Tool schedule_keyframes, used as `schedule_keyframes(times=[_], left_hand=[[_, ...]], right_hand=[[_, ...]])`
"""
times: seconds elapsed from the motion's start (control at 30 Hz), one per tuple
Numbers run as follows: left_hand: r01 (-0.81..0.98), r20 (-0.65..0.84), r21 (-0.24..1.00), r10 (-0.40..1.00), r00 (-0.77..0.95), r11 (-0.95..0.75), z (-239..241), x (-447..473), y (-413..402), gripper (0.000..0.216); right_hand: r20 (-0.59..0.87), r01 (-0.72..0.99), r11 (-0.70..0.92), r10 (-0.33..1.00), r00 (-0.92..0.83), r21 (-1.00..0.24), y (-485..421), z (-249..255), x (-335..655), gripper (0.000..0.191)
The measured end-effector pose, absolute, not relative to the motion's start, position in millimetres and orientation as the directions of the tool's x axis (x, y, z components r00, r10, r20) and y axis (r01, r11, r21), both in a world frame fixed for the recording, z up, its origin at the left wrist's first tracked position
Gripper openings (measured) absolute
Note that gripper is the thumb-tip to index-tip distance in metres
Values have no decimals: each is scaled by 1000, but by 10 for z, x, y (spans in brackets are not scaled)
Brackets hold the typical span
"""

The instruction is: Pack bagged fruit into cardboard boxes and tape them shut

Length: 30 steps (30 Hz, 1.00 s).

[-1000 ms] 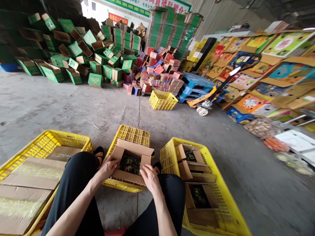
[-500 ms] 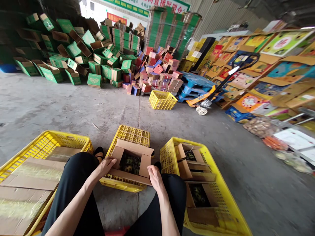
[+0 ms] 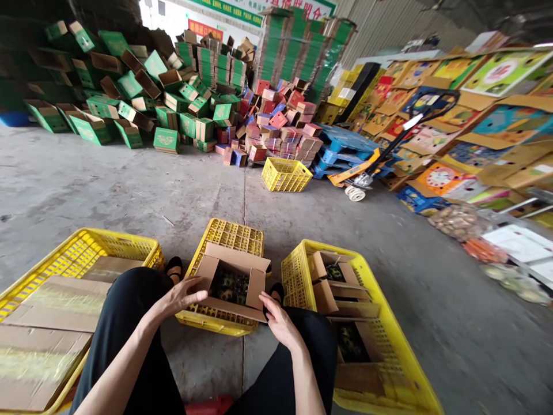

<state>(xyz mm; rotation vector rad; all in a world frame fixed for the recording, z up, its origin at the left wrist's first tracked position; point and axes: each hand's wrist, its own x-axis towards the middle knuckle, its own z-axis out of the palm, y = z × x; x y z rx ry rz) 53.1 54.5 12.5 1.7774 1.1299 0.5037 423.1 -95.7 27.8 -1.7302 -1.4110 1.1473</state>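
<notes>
Left hand: the left hand (image 3: 180, 298) reaches forward from over the left knee, palm down, fingers spread and slightly curled, fingertips touching the near left corner of the open cardboard box (image 3: 231, 283).
Right hand: the right hand (image 3: 281, 326) lies lower and nearer the body, fingers loosely spread and pointing at the box's near right corner; whether it touches the flap cannot be told.
Forearms: both bare, running up from the bottom edge and angling inward toward the box.
Box: brown, flaps open, dark green contents inside; it sits on an upturned yellow plastic crate (image 3: 228, 237) between the knees.
Legs: black trousers, knees apart on either side of the crate.
Right crate: a yellow crate (image 3: 391, 346) just beside the right knee holds more open cardboard boxes.
Left crate: a yellow crate (image 3: 82, 242) holds flat cardboard sheets (image 3: 56, 311).
Floor: grey concrete (image 3: 129, 190).
Background: heaps of green cartons (image 3: 129, 98), red and blue cartons (image 3: 280, 127), another yellow crate (image 3: 286, 174) and a pallet jack (image 3: 389, 155).
</notes>
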Motion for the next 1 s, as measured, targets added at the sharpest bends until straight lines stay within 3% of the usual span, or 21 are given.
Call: schedule_keyframes(times=[0.17,0.33,0.63,1.0], left_hand=[[446,-94,868,808,581,-219,-155,375,567,100],[306,-63,937,781,622,-168,-301,305,590,111],[168,-100,986,793,601,-3,-297,281,610,114],[266,-53,957,834,549,-115,-192,314,567,95]], right_hand=[[-331,309,-318,944,11,-896,-1002,367,4237,75],[-351,279,-342,936,22,-897,-1011,451,4217,70],[-376,199,-380,925,63,-903,-1002,436,4172,69],[-290,280,-306,952,97,-910,-967,387,4142,53]])
